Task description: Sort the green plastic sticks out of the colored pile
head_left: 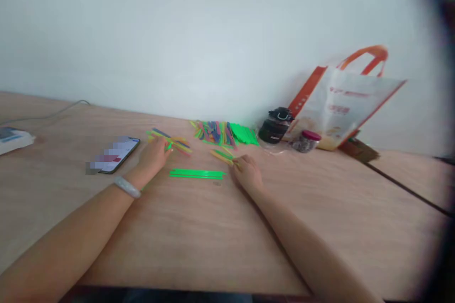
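Our forearms (71, 241) cross the desk's (199, 246) near edge. Green strips (197, 174) lie mid-desk. Beside them our right hand (248, 171), fingers nearly closed, meets yellow strips (218, 156), hold unclear; our left hand (155, 152) pinches a green strip (169, 146). Mixed strips (213, 132) lie toward the back edge. We judge: separating strips; next calls for light pinching.

The green strips (197, 173) look like smooth, shiny plastic — the carrier bag (346, 104), too, has a glossy, plastic-like sheet. The tabletop (192, 241) shows wood grain, smooth and low-sheened — the wall (170, 38) looks matt.
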A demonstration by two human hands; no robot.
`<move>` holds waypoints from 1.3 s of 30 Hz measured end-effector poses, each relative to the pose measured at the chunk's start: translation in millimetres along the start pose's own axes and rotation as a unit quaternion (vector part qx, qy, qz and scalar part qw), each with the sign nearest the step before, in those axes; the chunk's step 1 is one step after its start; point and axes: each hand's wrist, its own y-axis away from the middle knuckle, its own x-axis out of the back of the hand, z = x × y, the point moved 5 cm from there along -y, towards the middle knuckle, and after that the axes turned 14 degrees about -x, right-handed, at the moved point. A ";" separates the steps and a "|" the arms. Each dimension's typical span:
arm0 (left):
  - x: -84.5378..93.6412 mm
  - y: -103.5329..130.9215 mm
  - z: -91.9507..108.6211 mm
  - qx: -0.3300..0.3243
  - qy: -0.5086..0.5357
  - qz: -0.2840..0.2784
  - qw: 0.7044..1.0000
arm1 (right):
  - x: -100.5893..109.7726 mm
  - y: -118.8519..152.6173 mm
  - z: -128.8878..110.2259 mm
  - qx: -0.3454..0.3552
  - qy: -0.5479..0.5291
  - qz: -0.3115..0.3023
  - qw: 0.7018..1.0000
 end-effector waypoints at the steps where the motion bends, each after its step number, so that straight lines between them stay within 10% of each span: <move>1: 0.1 0.3 0.6 -0.003 -0.001 -0.003 1.000 | -0.5 -0.6 1.3 -0.003 0.008 -0.001 1.000; 8: 6.0 2.0 16.8 -0.050 -0.001 0.034 0.998 | -1.7 0.9 -5.7 0.001 0.051 -0.029 0.998; 18: -11.5 30.5 107.3 -0.385 0.093 -0.027 0.918 | -5.4 -2.5 -15.4 0.011 0.062 -0.031 0.998; 39: -15.7 29.0 119.9 -0.306 0.154 0.037 0.939 | -6.5 14.9 -42.0 -0.001 -0.245 -0.078 0.966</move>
